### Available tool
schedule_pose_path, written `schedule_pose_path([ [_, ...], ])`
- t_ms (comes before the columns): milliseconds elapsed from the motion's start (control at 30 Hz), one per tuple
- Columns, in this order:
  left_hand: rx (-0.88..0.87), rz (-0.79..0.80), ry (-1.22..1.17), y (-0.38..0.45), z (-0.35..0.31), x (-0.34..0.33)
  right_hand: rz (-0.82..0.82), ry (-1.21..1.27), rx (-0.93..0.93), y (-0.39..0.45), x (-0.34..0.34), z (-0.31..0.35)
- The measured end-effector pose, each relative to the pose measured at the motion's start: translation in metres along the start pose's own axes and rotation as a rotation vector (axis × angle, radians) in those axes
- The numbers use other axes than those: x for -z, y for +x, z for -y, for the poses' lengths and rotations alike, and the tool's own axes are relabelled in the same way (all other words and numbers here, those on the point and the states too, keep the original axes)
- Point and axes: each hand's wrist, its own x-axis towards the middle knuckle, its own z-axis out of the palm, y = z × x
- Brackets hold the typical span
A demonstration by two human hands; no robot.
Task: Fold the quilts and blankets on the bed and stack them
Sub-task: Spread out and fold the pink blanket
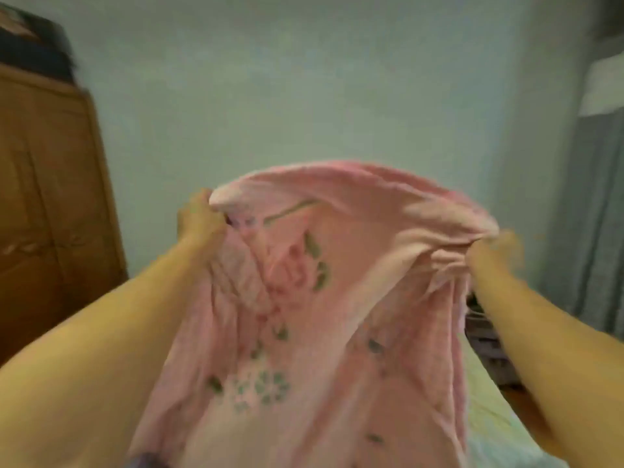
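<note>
pale green wall [304, 79] fills the background, and everything in the picture is blurred. left hand [201, 219] makes a tight grip, its fingers curled round one bunched upper corner of a pink blanket [304, 298]; right hand [493, 253] makes a like grip, fingers curled round the other bunched corner. both hands are raised in front of the wall and held well apart, with bare forearms reaching up from the lower corners. between the two grips the blanket's top edge arches upward, and the rest of the cloth, printed with small green leaf and flower shapes, hangs down in folds toward the bottom edge. under its right side lies the bed [489, 417], covered in a light yellow-green sheet. beyond it, dark striped fabric [486, 339] is piled. a wooden wardrobe [50, 197] stands at far left, grey curtains [587, 214] at far right.
</note>
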Motion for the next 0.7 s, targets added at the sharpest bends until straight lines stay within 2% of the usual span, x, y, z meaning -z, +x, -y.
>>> schedule_pose_path([
  [67, -0.235, -0.146, -0.100, 0.051, -0.080, 0.055, -0.257, 0.317, 0.228, 0.048, 0.011, 0.105],
  [133, -0.339, -0.300, -0.053, 0.078, -0.141, 0.118, -0.402, 0.277, 0.460, 0.064, 0.040, 0.187],
  [200, -0.348, -0.464, 0.128, 0.087, -0.141, 0.158, -0.394, 0.146, 0.644, 0.064, 0.066, 0.211],
  [233, -0.324, -0.526, 0.239, 0.083, -0.127, 0.169, -0.400, 0.029, 0.696, 0.067, 0.079, 0.203],
  [300, -0.323, -0.524, 0.364, 0.062, -0.101, 0.185, -0.416, -0.059, 0.698, 0.086, 0.106, 0.172],
  [367, -0.331, -0.429, 0.532, 0.034, -0.069, 0.180, -0.392, -0.115, 0.590, 0.100, 0.127, 0.124],
  [400, -0.340, -0.370, 0.588, 0.014, -0.050, 0.170, -0.395, -0.210, 0.596, 0.099, 0.134, 0.094],
  [533, -0.325, -0.237, 0.584, -0.080, 0.046, 0.123, -0.257, -0.576, 0.658, 0.023, 0.161, -0.012],
  [633, -0.356, 0.059, 0.695, -0.170, 0.138, 0.096, -0.106, -0.843, 0.858, -0.048, 0.196, -0.094],
  [700, -0.348, 0.253, 0.778, -0.231, 0.191, 0.082, 0.023, -0.946, 0.867, -0.088, 0.227, -0.161],
])
